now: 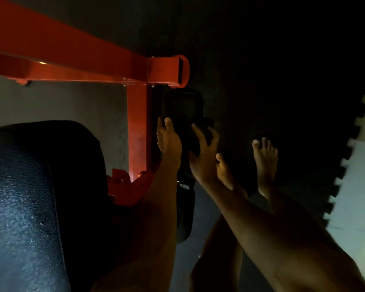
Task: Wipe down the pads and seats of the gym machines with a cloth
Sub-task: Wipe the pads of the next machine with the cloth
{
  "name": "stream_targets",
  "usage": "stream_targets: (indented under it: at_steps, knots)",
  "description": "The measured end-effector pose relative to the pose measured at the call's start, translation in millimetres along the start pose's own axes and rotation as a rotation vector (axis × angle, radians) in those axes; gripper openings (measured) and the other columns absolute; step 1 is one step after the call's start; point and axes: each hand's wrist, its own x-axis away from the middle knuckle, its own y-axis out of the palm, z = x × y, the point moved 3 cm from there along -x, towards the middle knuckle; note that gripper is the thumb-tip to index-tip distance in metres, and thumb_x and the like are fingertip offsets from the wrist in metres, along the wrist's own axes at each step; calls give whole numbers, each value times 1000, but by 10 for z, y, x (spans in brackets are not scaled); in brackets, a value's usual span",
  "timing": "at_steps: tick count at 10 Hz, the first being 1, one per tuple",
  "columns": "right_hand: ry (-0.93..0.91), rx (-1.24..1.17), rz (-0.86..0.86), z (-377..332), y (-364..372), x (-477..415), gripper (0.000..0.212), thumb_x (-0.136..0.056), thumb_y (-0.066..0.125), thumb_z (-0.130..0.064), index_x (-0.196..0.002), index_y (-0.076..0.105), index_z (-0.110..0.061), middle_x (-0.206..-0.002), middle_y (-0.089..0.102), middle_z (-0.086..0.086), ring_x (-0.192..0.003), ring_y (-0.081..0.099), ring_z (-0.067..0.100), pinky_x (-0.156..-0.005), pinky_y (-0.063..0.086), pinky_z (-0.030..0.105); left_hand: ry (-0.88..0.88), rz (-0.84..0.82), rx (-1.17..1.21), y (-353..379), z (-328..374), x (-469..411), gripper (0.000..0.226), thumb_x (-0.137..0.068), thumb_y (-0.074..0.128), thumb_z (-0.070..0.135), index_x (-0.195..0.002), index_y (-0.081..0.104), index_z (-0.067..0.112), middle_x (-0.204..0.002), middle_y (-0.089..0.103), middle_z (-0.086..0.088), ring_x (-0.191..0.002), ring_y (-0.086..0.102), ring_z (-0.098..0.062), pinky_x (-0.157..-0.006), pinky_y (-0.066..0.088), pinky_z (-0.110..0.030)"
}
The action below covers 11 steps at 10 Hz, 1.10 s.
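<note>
Glossy orange metal frame (76,57) – grained black vinyl seat (25,186)

Lighting is dim overall. A black rubber floor mat (282,81) covers most of the area — its right border is an interlocking jigsaw edge (358,131). Beyond that edge lies a pale floor (358,186), brightly lit. At left, a grey concrete surface (61,102) shows a hairline crack.
</note>
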Motion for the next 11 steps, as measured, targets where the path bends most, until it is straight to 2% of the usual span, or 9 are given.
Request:
stream_targets:
  at_steps: [2,3,4,5,6,7,8,9,11]
  knots:
    - [-62,27,125,-50,32,-900,60,-96,54,-63,-149,42,-37,-151,29,8,-137,42,30,-110,44,53,69,12,-38,22,78,116,79,-96,21,68,-161,16,23,-168,15,-5,-155,13,-24,-125,14,-54]
    - [-52,-7,147,-70,26,-799,60,-96,56,-57,-150,41,-37,-153,28,9,-139,40,30,-110,45,53,18,23,72,1,-10,169,95,-80,27,79,-158,27,27,-165,25,-5,-151,24,-27,-121,25,-55]
    - [-94,48,111,9,118,-206,62,-96,61,-52,-151,36,-36,-153,29,15,-138,43,35,-107,48,52,19,63,45,-28,15,143,73,-97,25,71,-157,28,30,-164,24,-5,-151,21,-30,-121,18,-59]
    - [-44,91,16,166,135,272,65,-95,61,-56,-151,31,-44,-156,22,6,-136,43,30,-103,52,48,2,33,39,-76,33,-55,88,-86,18,86,-156,28,34,-163,28,-5,-150,26,-31,-119,23,-61]
    - [-62,90,68,7,156,28,63,-94,58,-60,-150,42,-36,-152,28,15,-130,48,34,-102,51,42,-18,-48,164,-100,-37,-139,98,-77,23,95,-153,35,35,-155,43,-2,-143,40,-26,-116,34,-56]
    - [-14,70,128,-231,145,-526,63,-92,57,-59,-149,46,-34,-150,33,18,-133,41,37,-106,47,50,-15,-43,131,-62,-148,-101,107,-68,20,101,-154,32,38,-157,40,1,-145,38,-24,-117,33,-57]
    - [-33,115,160,-281,74,-843,61,-95,57,-57,-149,48,-32,-149,35,17,-131,42,36,-108,42,55,17,30,130,13,-44,90,100,-77,20,87,-157,30,28,-163,32,-3,-150,29,-24,-120,26,-55]
    - [-11,118,148,-338,53,-1014,62,-95,55,-58,-150,46,-32,-153,31,16,-133,40,36,-108,42,56,86,58,97,65,91,358,76,-97,25,62,-159,26,18,-166,22,-8,-153,20,-26,-123,20,-54]
    - [-97,218,-30,-140,83,-97,64,-97,54,-58,-155,33,-42,-162,24,16,-144,33,39,-116,37,54,29,56,217,4,26,160,68,-98,24,68,-152,39,30,-150,48,-1,-140,43,-23,-118,33,-51]
